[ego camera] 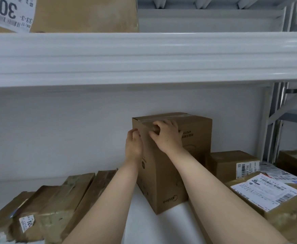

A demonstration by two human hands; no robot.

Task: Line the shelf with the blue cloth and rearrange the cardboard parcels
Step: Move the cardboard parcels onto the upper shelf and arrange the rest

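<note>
A tall cardboard box (195, 136) with upside-down print stands upright on the white shelf (153, 222), near the back wall. My left hand (133, 147) presses flat against its left side near the top corner. My right hand (165, 133) lies on its front face just under the taped top edge, fingers curled against the cardboard. Both forearms reach in from below. No blue cloth is in view.
Several flat, worn parcels (56, 205) lie at the left front. Labelled parcels (266, 194) and a small box (227, 162) sit on the right. A thick white upper shelf beam (144, 57) spans overhead, with another labelled box (84, 13) on it. Grey uprights (274, 124) stand at the right.
</note>
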